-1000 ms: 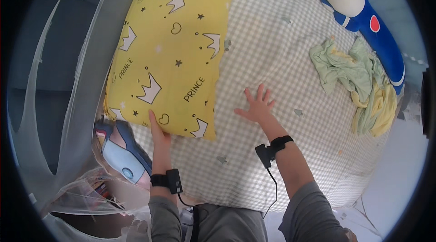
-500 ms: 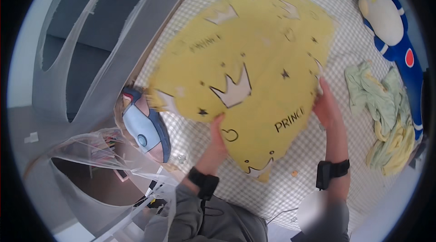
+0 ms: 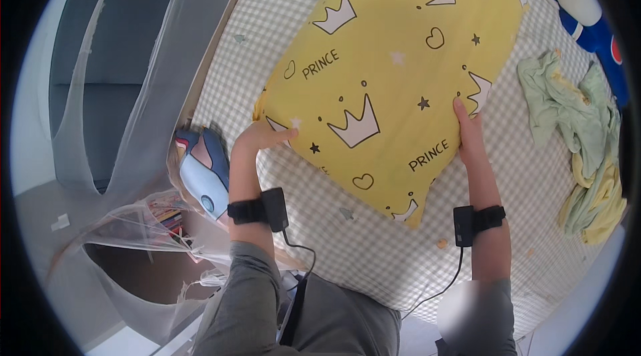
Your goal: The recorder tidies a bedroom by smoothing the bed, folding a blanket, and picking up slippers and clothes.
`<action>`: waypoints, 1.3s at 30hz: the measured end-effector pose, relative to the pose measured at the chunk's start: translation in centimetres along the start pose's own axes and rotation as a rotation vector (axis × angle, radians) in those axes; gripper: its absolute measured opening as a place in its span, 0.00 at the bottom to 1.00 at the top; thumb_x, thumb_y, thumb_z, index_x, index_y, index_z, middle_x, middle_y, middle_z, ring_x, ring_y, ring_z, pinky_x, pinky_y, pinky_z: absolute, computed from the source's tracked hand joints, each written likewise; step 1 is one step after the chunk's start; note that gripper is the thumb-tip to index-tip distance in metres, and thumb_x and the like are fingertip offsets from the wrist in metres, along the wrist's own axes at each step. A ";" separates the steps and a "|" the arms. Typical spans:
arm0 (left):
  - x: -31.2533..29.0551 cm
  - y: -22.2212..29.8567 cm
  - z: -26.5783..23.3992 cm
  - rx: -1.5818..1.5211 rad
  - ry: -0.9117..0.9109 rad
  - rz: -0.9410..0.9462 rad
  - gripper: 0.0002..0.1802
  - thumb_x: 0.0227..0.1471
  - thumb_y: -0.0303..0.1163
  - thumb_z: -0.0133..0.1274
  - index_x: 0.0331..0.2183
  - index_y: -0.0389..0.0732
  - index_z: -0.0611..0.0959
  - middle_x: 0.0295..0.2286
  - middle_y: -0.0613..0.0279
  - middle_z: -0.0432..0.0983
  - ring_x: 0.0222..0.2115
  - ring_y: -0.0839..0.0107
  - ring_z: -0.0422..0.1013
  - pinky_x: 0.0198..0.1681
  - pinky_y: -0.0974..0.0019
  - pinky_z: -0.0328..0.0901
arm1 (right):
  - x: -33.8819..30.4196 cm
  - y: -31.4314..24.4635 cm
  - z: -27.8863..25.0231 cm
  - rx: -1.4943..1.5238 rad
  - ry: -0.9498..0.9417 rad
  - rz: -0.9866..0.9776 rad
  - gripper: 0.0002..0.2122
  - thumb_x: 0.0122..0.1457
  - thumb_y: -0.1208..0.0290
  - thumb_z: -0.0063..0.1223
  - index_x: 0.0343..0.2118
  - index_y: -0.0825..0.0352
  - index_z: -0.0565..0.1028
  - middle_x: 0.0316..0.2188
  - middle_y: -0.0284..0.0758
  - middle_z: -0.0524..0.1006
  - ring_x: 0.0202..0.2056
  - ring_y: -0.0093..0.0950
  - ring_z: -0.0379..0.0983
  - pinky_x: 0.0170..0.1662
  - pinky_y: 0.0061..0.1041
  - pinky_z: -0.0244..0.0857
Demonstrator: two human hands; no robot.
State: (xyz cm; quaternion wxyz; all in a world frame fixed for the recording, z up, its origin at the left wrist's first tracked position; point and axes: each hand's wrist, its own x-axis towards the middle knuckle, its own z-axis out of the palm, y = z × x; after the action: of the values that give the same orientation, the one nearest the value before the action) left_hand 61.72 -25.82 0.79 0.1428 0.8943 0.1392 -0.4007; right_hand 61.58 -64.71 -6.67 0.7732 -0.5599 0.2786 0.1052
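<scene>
A yellow pillow, printed with white crowns, dark stars, hearts and lettering, lies tilted across the bed. My left hand grips its left corner, thumb on top and fingers hidden beneath. On the right edge my right hand has hold in the same way, thumb on the upper face near a crown. The pillow's near corner points toward me, and its far end runs out of the picture.
A checked sheet covers the bed. Crumpled pale green and yellow clothing lies to the right, beside a blue and cream plush toy. At left are a blue cushion and a torn mesh curtain.
My left hand has moved left and away from me, from the near edge to the left corner. The pillow has turned slightly and looks flatter and sharper.
</scene>
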 end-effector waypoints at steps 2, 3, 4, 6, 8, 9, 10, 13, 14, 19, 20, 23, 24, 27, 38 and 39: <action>1.1 -0.2 -1.0 0.006 0.037 0.035 0.38 0.32 0.61 0.48 0.33 0.34 0.75 0.30 0.52 0.72 0.33 0.60 0.68 0.35 0.67 0.62 | 0.2 -0.1 0.2 0.032 0.041 -0.031 0.26 0.47 0.65 0.51 0.46 0.69 0.56 0.41 0.38 0.65 0.41 0.26 0.63 0.41 0.24 0.61; 1.7 0.9 -2.0 -0.062 0.142 -0.100 0.39 0.33 0.61 0.48 0.35 0.33 0.74 0.33 0.51 0.70 0.34 0.60 0.67 0.36 0.67 0.61 | 0.4 -0.3 0.1 0.012 0.046 -0.045 0.25 0.47 0.65 0.51 0.46 0.69 0.56 0.41 0.38 0.65 0.40 0.26 0.64 0.40 0.23 0.61; 1.9 3.0 -3.5 -0.132 0.243 -0.233 0.40 0.33 0.62 0.47 0.37 0.32 0.73 0.36 0.50 0.69 0.36 0.59 0.66 0.38 0.66 0.60 | 0.6 -0.5 -0.2 -0.012 0.054 -0.058 0.25 0.47 0.65 0.51 0.46 0.69 0.56 0.40 0.38 0.65 0.39 0.26 0.64 0.39 0.23 0.62; 4.3 3.5 -4.6 -0.252 0.387 -0.264 0.42 0.36 0.62 0.44 0.39 0.30 0.70 0.38 0.46 0.66 0.39 0.57 0.64 0.41 0.65 0.58 | 1.0 -0.9 0.7 -0.090 0.061 -0.067 0.24 0.47 0.66 0.51 0.45 0.69 0.57 0.39 0.38 0.67 0.38 0.26 0.66 0.38 0.22 0.62; 8.3 1.5 -3.6 -0.343 0.459 -0.032 0.43 0.38 0.61 0.41 0.40 0.27 0.68 0.39 0.39 0.64 0.43 0.54 0.61 0.44 0.63 0.56 | 1.2 -0.8 2.4 -0.203 0.085 -0.063 0.21 0.48 0.67 0.50 0.43 0.70 0.59 0.37 0.38 0.68 0.35 0.25 0.67 0.36 0.22 0.63; 9.3 0.9 -3.4 -0.371 0.437 -0.005 0.42 0.39 0.61 0.40 0.40 0.27 0.68 0.39 0.39 0.64 0.43 0.53 0.61 0.45 0.63 0.56 | 1.7 -0.5 3.2 -0.251 0.077 -0.084 0.20 0.48 0.67 0.50 0.42 0.70 0.60 0.36 0.38 0.69 0.35 0.25 0.68 0.35 0.21 0.63; 10.4 0.6 -3.3 -0.403 0.408 0.032 0.42 0.40 0.61 0.40 0.40 0.28 0.68 0.40 0.40 0.63 0.43 0.53 0.61 0.45 0.62 0.55 | 2.5 -0.4 4.1 -0.305 0.080 -0.109 0.19 0.48 0.67 0.50 0.41 0.70 0.61 0.35 0.38 0.70 0.34 0.25 0.68 0.35 0.21 0.63; 10.3 -1.4 -6.9 -0.225 0.548 -0.006 0.40 0.41 0.60 0.38 0.39 0.29 0.69 0.38 0.41 0.66 0.42 0.54 0.62 0.44 0.62 0.56 | 4.2 -0.4 8.4 -0.372 -0.014 -0.113 0.17 0.47 0.67 0.50 0.38 0.70 0.64 0.33 0.38 0.71 0.33 0.24 0.68 0.34 0.21 0.62; 10.6 -3.6 -8.6 -0.401 0.581 0.026 0.39 0.41 0.59 0.40 0.39 0.29 0.69 0.36 0.42 0.68 0.39 0.56 0.65 0.42 0.62 0.58 | 4.9 0.7 10.4 -0.298 -0.072 -0.124 0.18 0.47 0.67 0.50 0.39 0.70 0.64 0.33 0.39 0.71 0.33 0.25 0.68 0.34 0.22 0.62; 12.7 -10.9 -14.4 -0.434 0.455 -0.166 0.43 0.42 0.63 0.33 0.45 0.33 0.64 0.45 0.48 0.60 0.46 0.62 0.57 0.47 0.67 0.53 | 7.7 4.7 20.1 -0.227 -0.057 -0.279 0.20 0.46 0.67 0.51 0.41 0.71 0.62 0.36 0.41 0.69 0.36 0.28 0.67 0.38 0.24 0.61; 13.0 -11.0 -14.8 -0.429 0.471 -0.131 0.41 0.43 0.62 0.34 0.45 0.33 0.65 0.44 0.49 0.61 0.45 0.62 0.58 0.46 0.67 0.53 | 8.3 4.8 20.4 -0.176 -0.050 -0.240 0.20 0.47 0.68 0.51 0.41 0.71 0.61 0.36 0.40 0.69 0.36 0.28 0.67 0.38 0.24 0.61; 11.7 -10.2 -14.1 -0.444 0.505 -0.053 0.38 0.45 0.60 0.34 0.43 0.34 0.67 0.41 0.50 0.64 0.43 0.62 0.60 0.45 0.67 0.54 | 6.9 2.5 20.3 -0.109 -0.108 -0.160 0.19 0.48 0.70 0.50 0.41 0.71 0.61 0.36 0.39 0.69 0.35 0.26 0.67 0.38 0.22 0.61; 10.9 -9.9 -13.8 -0.455 0.518 -0.026 0.37 0.45 0.59 0.34 0.43 0.34 0.67 0.40 0.50 0.65 0.42 0.62 0.61 0.44 0.67 0.54 | 5.6 1.0 20.2 -0.100 -0.139 -0.145 0.18 0.48 0.70 0.49 0.41 0.71 0.61 0.36 0.38 0.69 0.35 0.26 0.67 0.37 0.22 0.61; 10.1 -8.4 -13.1 -0.513 0.582 0.096 0.33 0.47 0.55 0.35 0.40 0.34 0.69 0.36 0.52 0.68 0.38 0.64 0.63 0.42 0.69 0.56 | 2.1 -1.0 18.6 -0.034 0.004 -0.274 0.16 0.49 0.72 0.48 0.40 0.71 0.62 0.35 0.37 0.70 0.34 0.23 0.67 0.36 0.21 0.62; 14.2 -10.7 -13.0 -0.616 0.626 0.059 0.28 0.49 0.50 0.36 0.40 0.33 0.69 0.34 0.49 0.68 0.38 0.62 0.64 0.41 0.67 0.57 | 8.3 4.0 21.9 -0.534 0.027 -0.267 0.20 0.49 0.61 0.44 0.40 0.72 0.62 0.32 0.47 0.71 0.37 0.40 0.67 0.38 0.31 0.60; 14.7 -11.5 -12.6 -0.522 0.668 0.043 0.28 0.49 0.49 0.36 0.41 0.34 0.68 0.35 0.48 0.68 0.39 0.60 0.63 0.42 0.67 0.56 | 9.1 4.2 22.2 -0.512 -0.008 -0.223 0.22 0.49 0.60 0.45 0.42 0.72 0.61 0.32 0.48 0.71 0.36 0.41 0.67 0.38 0.31 0.60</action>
State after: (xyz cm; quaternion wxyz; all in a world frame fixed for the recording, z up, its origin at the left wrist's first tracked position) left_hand 75.52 -8.66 -3.92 0.3199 0.9114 0.2562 -0.0373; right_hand 74.03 -44.11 -10.25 0.6145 -0.7638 0.1765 0.0885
